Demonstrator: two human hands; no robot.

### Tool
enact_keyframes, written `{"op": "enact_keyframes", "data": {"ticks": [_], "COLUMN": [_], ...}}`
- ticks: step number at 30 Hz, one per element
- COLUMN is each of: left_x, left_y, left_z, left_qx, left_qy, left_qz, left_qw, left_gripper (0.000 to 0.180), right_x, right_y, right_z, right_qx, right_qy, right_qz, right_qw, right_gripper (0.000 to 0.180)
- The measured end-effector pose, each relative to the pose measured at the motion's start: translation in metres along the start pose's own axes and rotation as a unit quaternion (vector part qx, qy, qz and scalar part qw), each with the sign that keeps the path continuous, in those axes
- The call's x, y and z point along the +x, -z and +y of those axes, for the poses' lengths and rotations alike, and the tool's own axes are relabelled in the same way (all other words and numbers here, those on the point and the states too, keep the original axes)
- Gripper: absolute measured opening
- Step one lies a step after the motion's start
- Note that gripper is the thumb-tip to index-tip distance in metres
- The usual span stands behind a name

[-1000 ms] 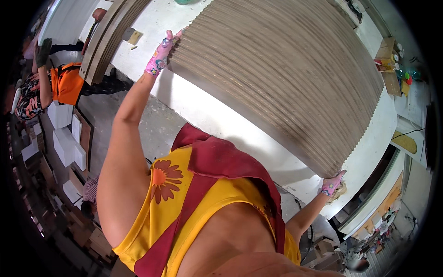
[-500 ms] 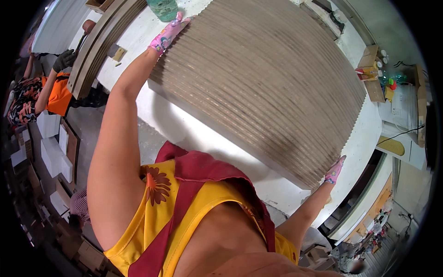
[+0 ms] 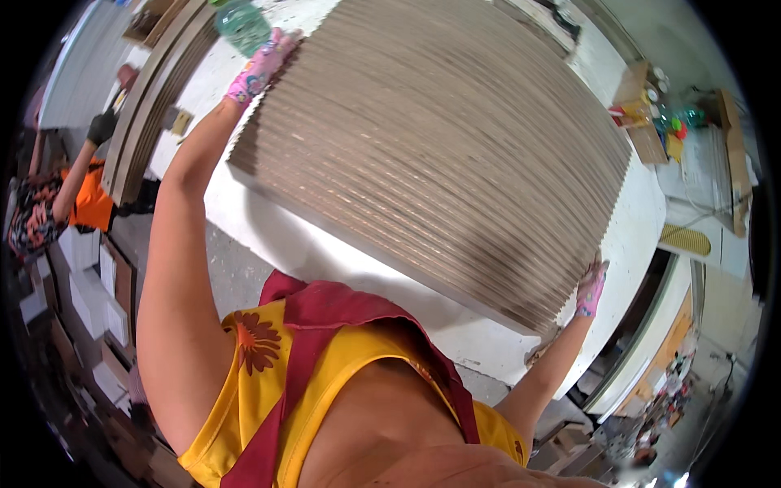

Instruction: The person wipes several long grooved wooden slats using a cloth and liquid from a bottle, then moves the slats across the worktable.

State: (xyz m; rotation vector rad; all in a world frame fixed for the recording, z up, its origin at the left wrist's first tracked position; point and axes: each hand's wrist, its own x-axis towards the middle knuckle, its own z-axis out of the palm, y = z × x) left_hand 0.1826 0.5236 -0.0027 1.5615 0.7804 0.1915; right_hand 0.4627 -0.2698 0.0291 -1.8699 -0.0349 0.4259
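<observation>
The stack of corrugated cardboard sheets [image 3: 439,154] sits tilted over the white tabletop [image 3: 325,252], its ribbed edges facing up and its lower long side running just above the tabletop's near edge. The left hand [image 3: 262,67], in a pink patterned glove, grips the stack's far left corner, fingers wrapped over the top sheets. The right hand [image 3: 591,286], gloved the same way, clasps the stack's near right corner from below, close to the tabletop's near right corner.

Compared with half a second ago, the stack fills more of the view and its left end has swung up and away from the person; the left arm is stretched further out, and the left hand now lies right beside a green plastic bottle [image 3: 242,24] at the tabletop's far left edge. The right hand keeps its hold on the same corner and has hardly shifted.

A second pile of cardboard sheets [image 3: 150,106] lies along the tabletop's left edge. Beyond it a person in an orange top [image 3: 93,203] reaches up with a dark-gloved hand [image 3: 102,126]. Small bottles and boxes [image 3: 651,114] crowd a shelf past the tabletop's far right.
</observation>
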Motion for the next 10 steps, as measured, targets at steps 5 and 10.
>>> {"op": "enact_keyframes", "data": {"ticks": [5,10], "left_x": [0.065,0.059], "left_y": [0.066,0.019], "left_z": [-0.062,-0.054], "left_qx": [-0.764,-0.849], "left_qy": [0.062,0.146], "left_qz": [-0.249,-0.329], "left_qw": [0.591,0.386], "left_gripper": [0.063,0.066], "right_x": [0.064,0.036], "right_y": [-0.04,-0.029], "right_z": [0.0,-0.018], "right_qx": [-0.042,-0.017], "right_qy": [-0.015,-0.085], "right_qz": [0.129,0.129], "right_qw": [0.991,0.988], "right_gripper": [0.083,0.084]}}
